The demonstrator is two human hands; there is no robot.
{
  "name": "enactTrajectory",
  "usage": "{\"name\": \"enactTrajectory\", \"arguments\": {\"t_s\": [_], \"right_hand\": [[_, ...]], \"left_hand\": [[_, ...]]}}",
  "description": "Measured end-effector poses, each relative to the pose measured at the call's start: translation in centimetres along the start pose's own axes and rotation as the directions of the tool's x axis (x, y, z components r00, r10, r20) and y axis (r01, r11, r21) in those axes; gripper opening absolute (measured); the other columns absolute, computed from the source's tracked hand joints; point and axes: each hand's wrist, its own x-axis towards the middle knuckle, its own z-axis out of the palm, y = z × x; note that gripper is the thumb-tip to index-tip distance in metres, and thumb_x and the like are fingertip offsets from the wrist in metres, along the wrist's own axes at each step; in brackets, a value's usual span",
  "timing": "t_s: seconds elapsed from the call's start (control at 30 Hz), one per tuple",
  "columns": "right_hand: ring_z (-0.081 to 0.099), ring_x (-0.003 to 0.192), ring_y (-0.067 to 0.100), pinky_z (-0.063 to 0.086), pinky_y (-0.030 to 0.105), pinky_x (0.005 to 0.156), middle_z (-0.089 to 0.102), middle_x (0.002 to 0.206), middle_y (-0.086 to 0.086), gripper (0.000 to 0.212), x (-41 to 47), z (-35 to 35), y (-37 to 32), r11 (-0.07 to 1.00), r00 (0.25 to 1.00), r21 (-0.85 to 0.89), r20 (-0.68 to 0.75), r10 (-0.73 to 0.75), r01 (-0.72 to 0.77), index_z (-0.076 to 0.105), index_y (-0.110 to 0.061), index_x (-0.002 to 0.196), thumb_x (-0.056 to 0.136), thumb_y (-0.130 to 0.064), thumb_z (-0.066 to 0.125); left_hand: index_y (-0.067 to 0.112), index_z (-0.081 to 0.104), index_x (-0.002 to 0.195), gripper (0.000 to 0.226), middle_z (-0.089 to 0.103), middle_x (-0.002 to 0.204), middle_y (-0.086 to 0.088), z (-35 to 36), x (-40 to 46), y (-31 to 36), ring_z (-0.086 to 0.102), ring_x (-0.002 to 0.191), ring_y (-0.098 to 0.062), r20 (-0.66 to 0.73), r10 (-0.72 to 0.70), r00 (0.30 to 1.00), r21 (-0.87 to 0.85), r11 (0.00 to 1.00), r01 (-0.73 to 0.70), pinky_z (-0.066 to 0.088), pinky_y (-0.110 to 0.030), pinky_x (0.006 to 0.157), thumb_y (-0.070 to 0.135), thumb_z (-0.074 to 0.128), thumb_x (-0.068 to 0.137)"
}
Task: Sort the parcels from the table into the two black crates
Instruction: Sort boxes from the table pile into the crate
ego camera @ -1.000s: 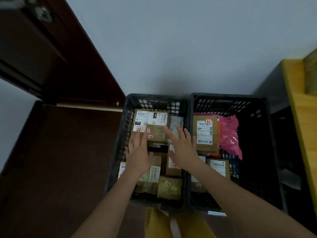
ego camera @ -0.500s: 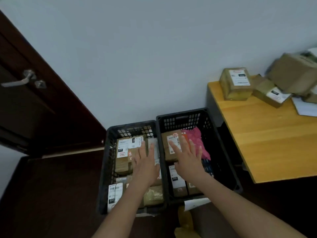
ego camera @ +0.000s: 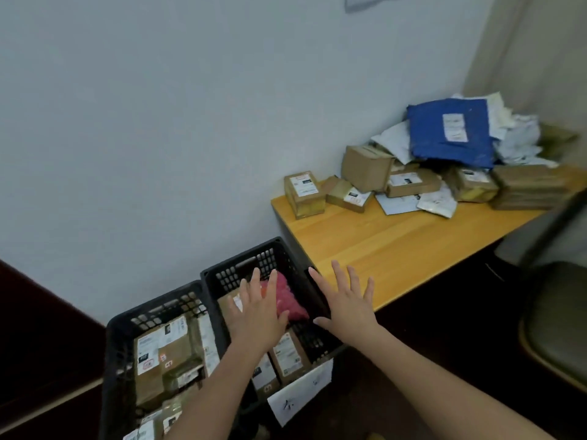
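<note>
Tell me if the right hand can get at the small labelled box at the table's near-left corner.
Probably yes. The right hand is open and empty at the table's edge, and bare tabletop lies between it and the small labelled box.

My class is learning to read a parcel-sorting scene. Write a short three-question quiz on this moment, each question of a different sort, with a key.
1. True or false: the left hand grips a parcel.
2. Which black plastic crate holds the pink plastic mailer bag? A) the left black plastic crate B) the right black plastic crate
3. Fill in: the large blue plastic mailer bag lies on top of the pile on the wooden ____.

Key
1. False: its fingers are spread and hold nothing; so are those of the right hand.
2. B.
3. table.
</note>
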Motion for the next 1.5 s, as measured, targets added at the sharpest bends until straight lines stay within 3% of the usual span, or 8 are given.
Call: {"name": "enactTrajectory", "arguments": {"t_s": [0.2, 0.4, 0.67, 0.93, 1.23, 1.4, 1.5], "right_hand": [[-0.019, 0.148, 0.036, -0.006, 0.069, 0.113, -0.027, 0.161, 0.003, 0.101, 0.3, -4.6, 10.3, 0.994, 0.991, 0.029, -0.072, 0.109, -0.107, -0.022, -0.05, 0.147, 0.088, -0.059, 0.059], [-0.017, 0.149, 0.036, -0.004, 0.07, 0.114, -0.025, 0.161, 0.003, 0.102, 0.3, -8.9, 24.6, 0.968, 0.955, 0.039, -0.157, 0.25, -0.247, -0.021, -0.05, 0.147, 0.087, -0.061, 0.06], [-0.015, 0.149, 0.037, -0.002, 0.069, 0.115, -0.021, 0.162, 0.003, 0.099, 1.3, -14.0, 38.5, 0.927, 0.914, 0.104, -0.159, 0.373, -0.36, -0.015, -0.049, 0.15, 0.089, -0.052, 0.064], [-0.013, 0.149, 0.038, 0.0, 0.069, 0.114, -0.021, 0.162, 0.004, 0.1, 8.0, -14.0, 41.8, 0.928, 0.926, 0.129, -0.1, 0.364, -0.35, -0.013, -0.051, 0.15, 0.088, -0.052, 0.065], [-0.019, 0.148, 0.036, -0.005, 0.068, 0.113, -0.026, 0.161, 0.005, 0.097, 21.8, -16.2, 43.2, 0.956, 0.956, 0.123, -0.099, 0.278, -0.265, -0.017, -0.05, 0.149, 0.09, -0.053, 0.06], [-0.017, 0.149, 0.035, -0.004, 0.063, 0.115, -0.026, 0.161, 0.006, 0.092, 29.2, -17.2, 43.8, 0.962, 0.959, 0.087, -0.09, 0.268, -0.26, -0.011, -0.047, 0.151, 0.092, -0.052, 0.059], [-0.018, 0.149, 0.035, -0.006, 0.064, 0.116, -0.027, 0.16, 0.005, 0.087, 32.2, -17.0, 44.0, 0.968, 0.967, 0.063, -0.066, 0.248, -0.244, -0.011, -0.047, 0.151, 0.095, -0.049, 0.055]], "left_hand": [[0.03, -0.008, 0.155, 0.081, -0.019, 0.161, -0.005, -1.6, 3.8, 10.2, -0.012, 0.149, -0.034, -0.005, 0.102, 0.995, 0.041, 0.994, -0.102, 0.002, -0.062, 0.117, 0.046, 0.047, 0.098], [0.03, -0.006, 0.155, 0.08, -0.02, 0.161, -0.002, -1.2, 9.5, 24.5, -0.012, 0.149, -0.033, 0.01, 0.209, 0.978, 0.052, 0.976, -0.21, 0.002, -0.061, 0.117, 0.047, 0.047, 0.098], [0.03, -0.002, 0.155, 0.078, -0.016, 0.161, -0.003, 0.1, 14.1, 39.3, -0.012, 0.148, -0.034, 0.006, 0.34, 0.941, 0.055, 0.939, -0.339, 0.005, -0.062, 0.116, 0.045, 0.048, 0.098], [0.031, -0.002, 0.155, 0.08, -0.014, 0.162, -0.002, -0.3, 21.3, 40.7, -0.008, 0.148, -0.037, 0.001, 0.276, 0.961, 0.097, 0.957, -0.274, 0.005, -0.061, 0.117, 0.04, 0.052, 0.096], [0.03, -0.008, 0.155, 0.081, -0.018, 0.162, -0.007, 0.0, 36.7, 40.6, -0.011, 0.148, -0.04, 0.022, 0.125, 0.992, 0.036, 0.991, -0.126, 0.003, -0.062, 0.117, 0.039, 0.049, 0.098], [0.021, 0.003, 0.154, 0.075, 0.001, 0.161, -0.013, 0.2, 45.1, 41.0, -0.001, 0.146, -0.045, -0.058, 0.085, 0.995, 0.005, 0.996, -0.085, 0.006, -0.067, 0.114, 0.051, 0.043, 0.097], [0.017, -0.002, 0.156, 0.082, -0.002, 0.162, -0.016, 0.7, 49.1, 41.4, 0.0, 0.146, -0.047, -0.038, -0.006, 0.999, -0.014, 1.0, 0.006, 0.004, -0.068, 0.114, 0.059, 0.037, 0.097]]}}
